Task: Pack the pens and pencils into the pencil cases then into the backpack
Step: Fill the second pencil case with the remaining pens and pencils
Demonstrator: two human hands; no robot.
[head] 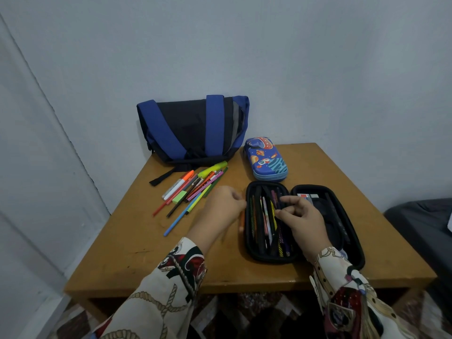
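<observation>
An open black pencil case (342, 231) lies on the wooden table (171, 260), and its left half holds several pens and pencils (263, 223). My right hand (302, 217) reaches over that half, thumb and fingertips pinching a dark pen there. My left hand (221, 207) is curled beside the case's left rim and holds an orange pencil (242, 222) that sticks out below it. A loose pile of pens, markers and a green eraser (193, 189) lies to the left. A closed blue space-print pencil case (266, 159) sits behind the black one. The blue and black backpack (193, 129) leans against the wall.
The table stands in a corner between two pale walls. A black backpack strap (163, 178) trails onto the table near the pens. A dark grey cushion or seat (425, 228) sits to the right of the table. A patterned rug (244, 314) lies below.
</observation>
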